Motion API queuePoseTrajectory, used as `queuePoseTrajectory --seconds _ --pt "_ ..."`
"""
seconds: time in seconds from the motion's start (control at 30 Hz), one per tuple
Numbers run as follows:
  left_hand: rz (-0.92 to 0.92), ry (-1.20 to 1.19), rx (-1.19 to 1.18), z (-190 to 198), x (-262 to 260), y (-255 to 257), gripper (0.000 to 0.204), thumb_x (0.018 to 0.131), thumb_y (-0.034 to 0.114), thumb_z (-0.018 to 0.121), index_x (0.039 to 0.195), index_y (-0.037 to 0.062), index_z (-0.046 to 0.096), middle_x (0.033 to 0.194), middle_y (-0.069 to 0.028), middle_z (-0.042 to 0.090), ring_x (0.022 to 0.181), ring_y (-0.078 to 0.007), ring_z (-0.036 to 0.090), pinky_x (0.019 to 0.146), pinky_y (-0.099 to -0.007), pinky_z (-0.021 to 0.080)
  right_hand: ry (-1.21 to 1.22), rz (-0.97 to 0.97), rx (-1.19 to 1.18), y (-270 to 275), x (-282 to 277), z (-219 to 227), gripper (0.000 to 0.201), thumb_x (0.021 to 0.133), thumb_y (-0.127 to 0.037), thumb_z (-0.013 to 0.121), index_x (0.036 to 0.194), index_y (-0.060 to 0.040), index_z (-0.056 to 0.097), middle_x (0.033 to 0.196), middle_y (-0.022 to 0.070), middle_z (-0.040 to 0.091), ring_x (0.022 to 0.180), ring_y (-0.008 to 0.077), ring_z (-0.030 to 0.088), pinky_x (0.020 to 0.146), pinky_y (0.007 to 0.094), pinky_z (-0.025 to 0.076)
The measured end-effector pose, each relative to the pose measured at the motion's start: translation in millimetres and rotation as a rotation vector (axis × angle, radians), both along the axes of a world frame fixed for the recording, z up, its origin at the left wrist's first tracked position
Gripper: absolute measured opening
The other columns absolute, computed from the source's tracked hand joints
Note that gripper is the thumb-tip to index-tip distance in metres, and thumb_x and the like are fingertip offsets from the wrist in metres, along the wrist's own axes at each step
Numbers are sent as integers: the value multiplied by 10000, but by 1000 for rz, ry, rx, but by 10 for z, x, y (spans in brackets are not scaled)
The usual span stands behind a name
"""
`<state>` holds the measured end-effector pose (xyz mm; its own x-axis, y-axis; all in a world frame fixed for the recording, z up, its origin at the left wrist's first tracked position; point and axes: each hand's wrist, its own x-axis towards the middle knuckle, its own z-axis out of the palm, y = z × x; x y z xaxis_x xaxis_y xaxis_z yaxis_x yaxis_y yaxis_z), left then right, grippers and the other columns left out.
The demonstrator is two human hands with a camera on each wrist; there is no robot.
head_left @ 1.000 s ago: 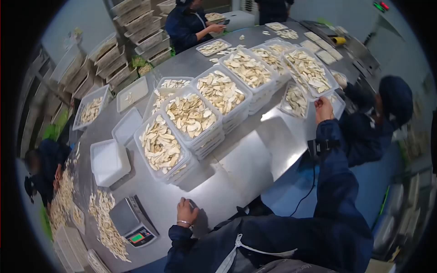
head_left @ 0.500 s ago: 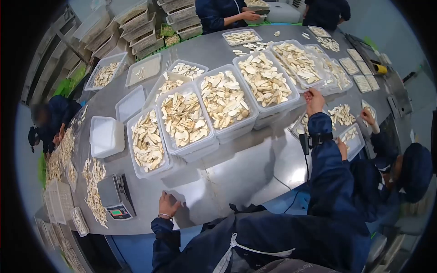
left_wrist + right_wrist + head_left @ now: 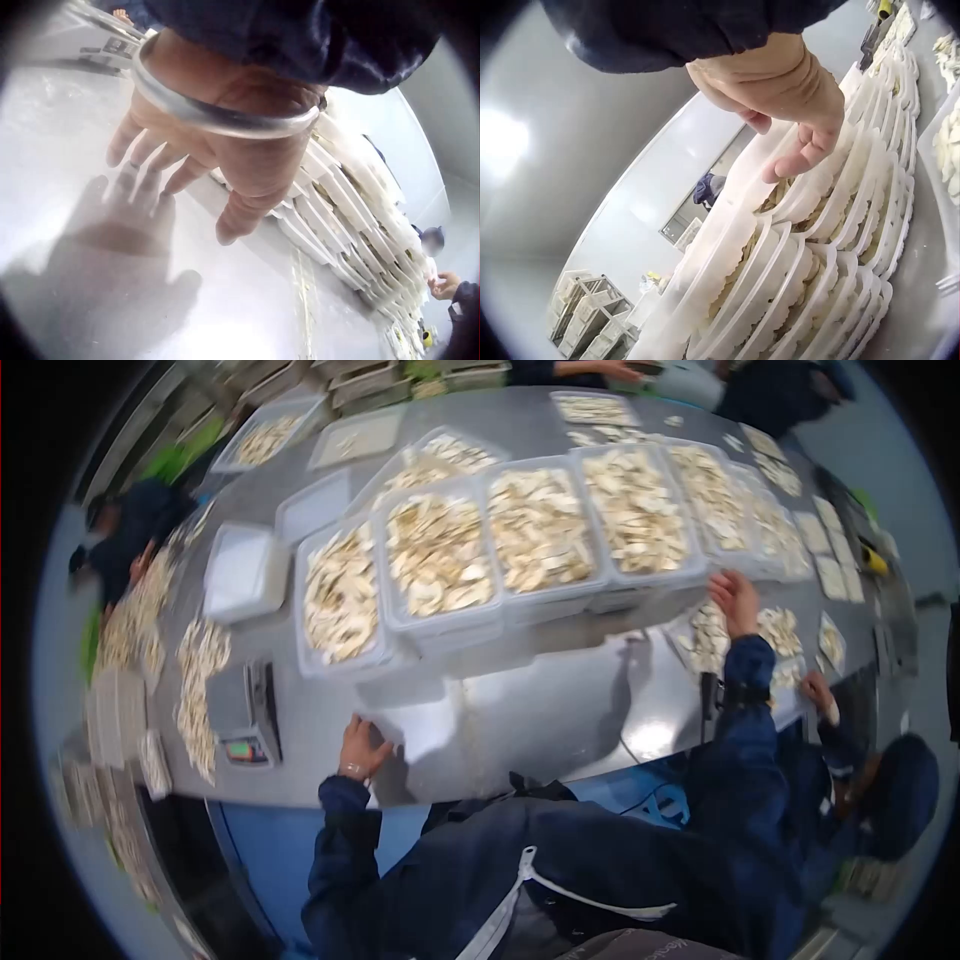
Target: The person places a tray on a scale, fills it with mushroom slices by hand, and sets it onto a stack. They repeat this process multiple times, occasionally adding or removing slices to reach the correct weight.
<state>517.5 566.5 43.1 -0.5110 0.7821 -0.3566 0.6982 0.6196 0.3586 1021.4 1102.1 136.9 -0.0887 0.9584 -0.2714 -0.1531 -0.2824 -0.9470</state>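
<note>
Clear plastic trays (image 3: pixel 555 608) of sliced mushrooms (image 3: pixel 540 525) stand stacked in a row along the steel table (image 3: pixel 520 685). Just in front of the row's right part, my right hand (image 3: pixel 735 603) hangs with loosely bent fingers and holds nothing. In the right wrist view, that hand (image 3: pixel 787 97) overlaps the upper rims of the stacked trays (image 3: pixel 739 214). My left hand (image 3: pixel 365 748) is low at the table's near edge. Seen from its wrist, the left hand (image 3: pixel 225 150) has fingers spread over the metal and casts a shadow; it holds nothing.
A scale (image 3: pixel 240 715) stands left, beside loose slices (image 3: pixel 197 695). Behind it is a stack of white trays (image 3: pixel 240 575). At right, another person's hand (image 3: pixel 820 692) is beside smaller trays of slices. A cable (image 3: pixel 650 795) hangs from my right wrist.
The tray my right hand gripped at its corner now stands in the row, and the hand has come off it. My view has swung right; the left hand stays at the table edge.
</note>
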Motion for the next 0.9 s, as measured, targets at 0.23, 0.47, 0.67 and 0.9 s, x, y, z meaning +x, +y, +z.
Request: queuePoseTrajectory --seconds 0.23,0.47,0.67,0.9 --pt "-1 -69 120 66 44 -63 701 745 391 688 1245 -61 492 1404 -329 353 1304 -460 335 1102 -442 298 81 -115 272 -363 131 -34 289 968 -182 504 1172 17 546 866 74 605 672 111 516 642 229 439" --pt "76 -302 343 454 150 -555 482 838 257 643 1222 -22 556 1151 -212 627 1066 -339 608 919 -388 472 -54 136 607 -2002 -1556 656 191 952 -93 483 1092 7 567 764 17 540 668 67 470 576 189 355" --pt "149 -494 290 453 -225 -1832 387 866 236 613 1176 6 589 986 -177 677 902 -305 658 800 -360 506 -226 684 434 -3637 -3180 397 119 909 -71 564 1005 -11 598 785 10 566 659 74 501 593 216 414" --pt "309 -470 365 455 -898 -3556 335 877 203 604 1149 9 597 864 -150 679 778 -294 652 719 -378 508 -393 897 623 -4893 -5211 334 189 860 -113 589 1009 3 608 793 67 625 621 121 596 576 262 457"
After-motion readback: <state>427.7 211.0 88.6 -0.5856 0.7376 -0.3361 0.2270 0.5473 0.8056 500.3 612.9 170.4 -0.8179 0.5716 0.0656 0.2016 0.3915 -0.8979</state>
